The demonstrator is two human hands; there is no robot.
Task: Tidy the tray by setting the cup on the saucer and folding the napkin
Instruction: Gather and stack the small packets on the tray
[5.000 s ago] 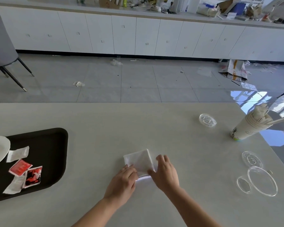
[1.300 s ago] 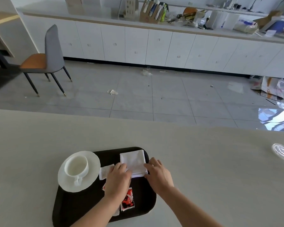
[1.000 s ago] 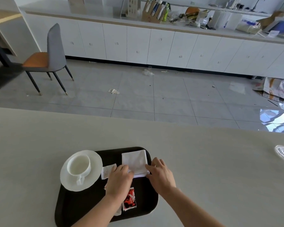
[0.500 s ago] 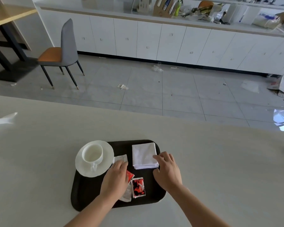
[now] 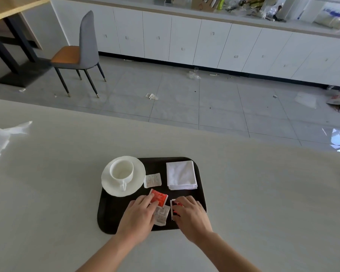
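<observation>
A black tray [image 5: 110, 214] lies on the pale table in front of me. On its left part the white cup [image 5: 121, 171] stands upright on the white saucer [image 5: 134, 186], handle toward me. At the tray's far right corner the white napkin [image 5: 181, 175] rests folded into a neat square. My left hand [image 5: 138, 216] lies flat over the tray's near part, fingertips on a red sachet [image 5: 160, 197]. My right hand [image 5: 190, 214] rests beside it, fingers on a red-and-black sachet [image 5: 173, 206] that it partly hides. Neither hand lifts anything.
A white sachet [image 5: 152, 180] lies between saucer and napkin, and another white sachet [image 5: 161, 215] sits between my hands. Crumpled white paper [image 5: 0, 138] lies at the table's far left. Beyond the table edge are a tiled floor, a grey chair [image 5: 81, 54] and white cabinets.
The folded napkin went from the bare table onto the tray. Both hands then let go of it and drew back toward me onto the sachets. The view shifted left.
</observation>
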